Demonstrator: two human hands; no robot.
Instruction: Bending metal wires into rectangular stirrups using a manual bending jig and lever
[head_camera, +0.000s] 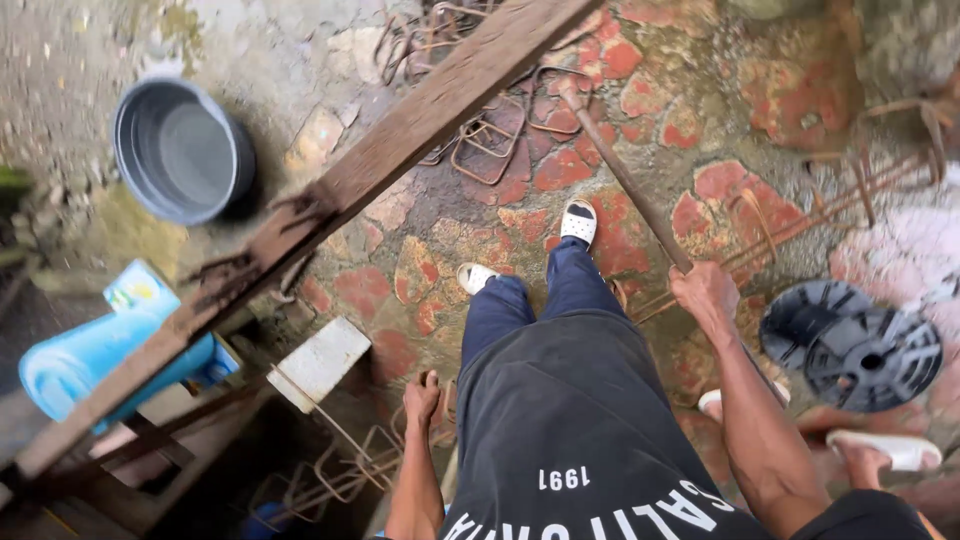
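right hand (705, 292) grips rod (625, 180) | left hand (421, 398) grip unclear, wire stirrups (340, 475) dim

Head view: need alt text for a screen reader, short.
Seen from above, a person in a dark shirt and blue trousers grips a long rusty metal rod in the right hand, while the left hand rests on bent wire stirrups. A weathered wooden beam crosses the stone paving, with a grey basin at upper left.
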